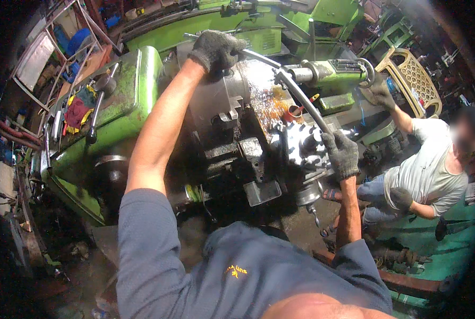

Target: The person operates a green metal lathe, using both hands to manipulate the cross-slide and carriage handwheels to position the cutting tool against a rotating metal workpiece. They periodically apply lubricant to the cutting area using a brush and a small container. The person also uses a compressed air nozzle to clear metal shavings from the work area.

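Note:
Above a green lathe point(149, 80), I hold a long grey metal bar point(304, 100) slantwise between my hands; it looks bent, though the lens curves edges here. My left hand point(216, 51), in a dark knitted glove, is closed around its far end, above the lathe chuck point(228, 98). Closed on the near end is my right hand point(341, 154), gloved alike, close to the tool post point(306, 142) with its several bolts. The bar passes in front of the tailstock spindle point(300, 74); whether they touch, I cannot tell.
To the right stands a co-worker point(429, 165), one gloved hand point(381, 93) by the tailstock handwheel point(366, 73). A reddish cup point(293, 113) with a brush sits behind the tool post. Rags point(78, 112) and a long lever point(95, 117) are on the headstock. A beige plastic chair point(415, 80) stands beyond.

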Demonstrator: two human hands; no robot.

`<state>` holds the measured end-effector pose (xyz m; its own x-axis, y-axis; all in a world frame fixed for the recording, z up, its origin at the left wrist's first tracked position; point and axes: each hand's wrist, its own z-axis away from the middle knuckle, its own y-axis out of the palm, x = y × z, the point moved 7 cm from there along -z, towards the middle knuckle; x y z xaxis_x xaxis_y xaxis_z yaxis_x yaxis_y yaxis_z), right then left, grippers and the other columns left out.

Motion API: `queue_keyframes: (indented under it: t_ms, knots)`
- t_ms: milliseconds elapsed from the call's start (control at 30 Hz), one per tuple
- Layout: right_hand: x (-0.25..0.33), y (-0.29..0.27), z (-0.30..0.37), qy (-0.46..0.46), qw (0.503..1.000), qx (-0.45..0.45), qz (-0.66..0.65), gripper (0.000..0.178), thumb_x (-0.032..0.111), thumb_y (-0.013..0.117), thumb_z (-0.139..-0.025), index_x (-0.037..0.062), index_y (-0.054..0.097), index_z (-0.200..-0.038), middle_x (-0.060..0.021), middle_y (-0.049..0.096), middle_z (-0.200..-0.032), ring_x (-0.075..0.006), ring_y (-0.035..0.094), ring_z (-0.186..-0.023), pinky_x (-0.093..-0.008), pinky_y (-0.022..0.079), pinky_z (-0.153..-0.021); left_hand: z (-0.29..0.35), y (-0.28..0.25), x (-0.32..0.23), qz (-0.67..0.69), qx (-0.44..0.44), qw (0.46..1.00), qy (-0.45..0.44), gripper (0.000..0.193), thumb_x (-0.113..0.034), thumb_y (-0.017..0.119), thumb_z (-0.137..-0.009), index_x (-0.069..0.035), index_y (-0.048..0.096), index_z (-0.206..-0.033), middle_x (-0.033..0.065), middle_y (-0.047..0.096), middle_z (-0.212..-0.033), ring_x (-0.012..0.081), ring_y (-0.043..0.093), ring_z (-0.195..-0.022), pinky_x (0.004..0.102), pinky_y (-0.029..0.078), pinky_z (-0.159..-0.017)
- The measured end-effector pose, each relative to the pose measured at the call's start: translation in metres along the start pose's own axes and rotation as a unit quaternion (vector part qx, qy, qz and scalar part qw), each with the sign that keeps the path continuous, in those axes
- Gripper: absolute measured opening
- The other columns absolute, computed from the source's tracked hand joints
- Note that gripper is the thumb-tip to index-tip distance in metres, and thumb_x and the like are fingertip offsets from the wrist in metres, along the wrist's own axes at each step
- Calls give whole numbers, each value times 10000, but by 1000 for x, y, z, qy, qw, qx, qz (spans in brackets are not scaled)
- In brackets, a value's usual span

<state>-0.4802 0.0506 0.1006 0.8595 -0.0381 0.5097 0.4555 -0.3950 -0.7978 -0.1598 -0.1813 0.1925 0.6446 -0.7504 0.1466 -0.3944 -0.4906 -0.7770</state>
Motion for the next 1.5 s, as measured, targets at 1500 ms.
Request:
queue_keyframes:
  t_ms: [1500]
  knots:
    - [1, 91, -342, -389, 899, -4, 201, 261, 321, 749, -789, 98, 649, -880, -180, 671, -765, -394, 674, -787, -500, 529, -697, 43, -25, 52, -117, 131, 919, -354, 702, -772, 539, -798, -100, 737, -767, 189, 676, -760, 390, 661, -798, 488, 495, -703]
